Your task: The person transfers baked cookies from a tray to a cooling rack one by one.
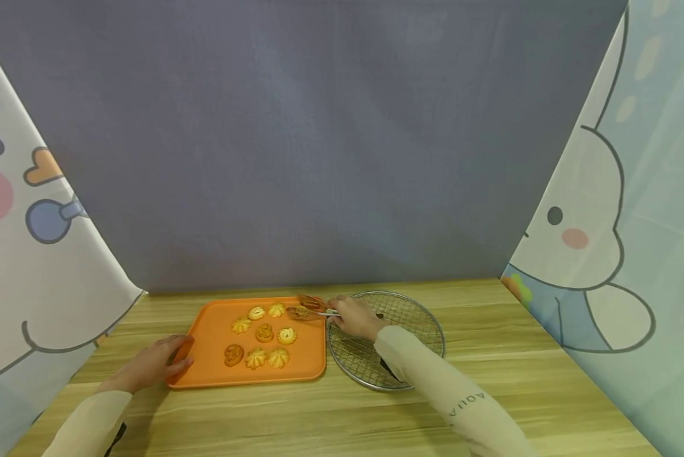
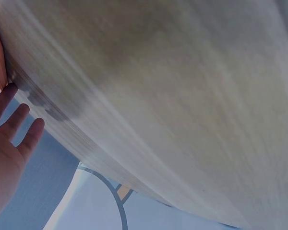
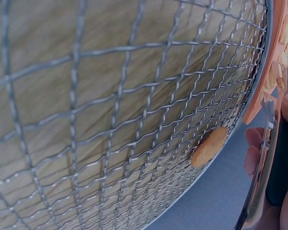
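An orange tray (image 1: 205, 343) holds several cookies (image 1: 256, 358), some pale and piped, some browner. My left hand (image 1: 150, 363) is at the tray's left edge, fingers spread and fairly straight, fingertips at the rim; in the left wrist view the fingers (image 2: 31, 136) reach up beside it. My right hand (image 1: 353, 317) grips a pair of metal tongs (image 3: 259, 187) with dark handle grips. Their tips spread over the tray's far right corner, around a cookie there. Beneath my right forearm lies a round wire rack (image 1: 416, 324), and a cookie (image 3: 210, 146) sits near its rim in the right wrist view.
Tray and rack stand side by side on a wood-grain table (image 1: 250, 419). A grey-blue cloth backdrop (image 1: 319, 158) rises behind them, with cartoon-printed panels (image 1: 593, 254) on both sides.
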A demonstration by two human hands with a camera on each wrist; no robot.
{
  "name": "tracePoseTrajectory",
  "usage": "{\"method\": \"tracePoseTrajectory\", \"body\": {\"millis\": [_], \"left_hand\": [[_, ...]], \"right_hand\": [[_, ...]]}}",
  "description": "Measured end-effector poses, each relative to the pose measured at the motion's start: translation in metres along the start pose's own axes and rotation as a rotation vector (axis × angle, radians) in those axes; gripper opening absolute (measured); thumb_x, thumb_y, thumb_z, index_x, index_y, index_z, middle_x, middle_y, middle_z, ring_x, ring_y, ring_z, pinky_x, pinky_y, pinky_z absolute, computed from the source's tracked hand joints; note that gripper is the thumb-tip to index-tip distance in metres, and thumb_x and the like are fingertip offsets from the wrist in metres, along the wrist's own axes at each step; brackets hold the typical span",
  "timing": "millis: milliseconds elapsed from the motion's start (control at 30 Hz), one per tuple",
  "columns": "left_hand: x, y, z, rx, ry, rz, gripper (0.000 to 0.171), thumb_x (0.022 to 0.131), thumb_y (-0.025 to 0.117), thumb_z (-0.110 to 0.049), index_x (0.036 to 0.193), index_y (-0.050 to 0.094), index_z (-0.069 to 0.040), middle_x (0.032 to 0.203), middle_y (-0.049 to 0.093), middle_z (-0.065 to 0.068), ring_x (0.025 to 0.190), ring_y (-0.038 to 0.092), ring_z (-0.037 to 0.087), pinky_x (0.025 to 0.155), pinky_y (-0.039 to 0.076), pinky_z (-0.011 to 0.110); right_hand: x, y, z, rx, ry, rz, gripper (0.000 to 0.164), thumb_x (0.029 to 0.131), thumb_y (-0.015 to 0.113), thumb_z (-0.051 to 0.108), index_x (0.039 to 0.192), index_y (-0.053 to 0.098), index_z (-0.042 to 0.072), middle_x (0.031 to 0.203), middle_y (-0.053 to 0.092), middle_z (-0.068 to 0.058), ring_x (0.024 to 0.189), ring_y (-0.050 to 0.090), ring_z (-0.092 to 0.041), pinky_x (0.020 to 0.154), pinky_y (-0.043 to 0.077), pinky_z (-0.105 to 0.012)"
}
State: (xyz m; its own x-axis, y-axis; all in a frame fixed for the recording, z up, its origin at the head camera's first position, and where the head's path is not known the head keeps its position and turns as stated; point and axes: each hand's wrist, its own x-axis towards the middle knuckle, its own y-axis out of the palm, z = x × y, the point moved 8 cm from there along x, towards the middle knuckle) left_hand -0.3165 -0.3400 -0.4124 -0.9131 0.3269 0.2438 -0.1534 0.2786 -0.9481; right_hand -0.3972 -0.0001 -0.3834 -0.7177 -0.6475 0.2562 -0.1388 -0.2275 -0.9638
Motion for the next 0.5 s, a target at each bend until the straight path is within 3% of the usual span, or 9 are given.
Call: {"method": "tracePoseTrajectory", "body": {"millis": [500], "left_hand": [[-0.0001,-0.0017,-0.0014,0.004,0.001,-0.006,0.045,0.082,0.067,-0.026,0.114,0.058,0.003,0.113,0.058,0.025,0.101,0.055,0.045,0.082,0.046,0.057]], "right_hand": [[-0.001,-0.0014,0.0011,0.005,-0.01,-0.022,0.034,0.089,0.06,0.026,0.115,0.06,0.005,0.103,0.065,-0.007,0.086,0.065,-0.019,0.067,0.055,-0.027]]}}
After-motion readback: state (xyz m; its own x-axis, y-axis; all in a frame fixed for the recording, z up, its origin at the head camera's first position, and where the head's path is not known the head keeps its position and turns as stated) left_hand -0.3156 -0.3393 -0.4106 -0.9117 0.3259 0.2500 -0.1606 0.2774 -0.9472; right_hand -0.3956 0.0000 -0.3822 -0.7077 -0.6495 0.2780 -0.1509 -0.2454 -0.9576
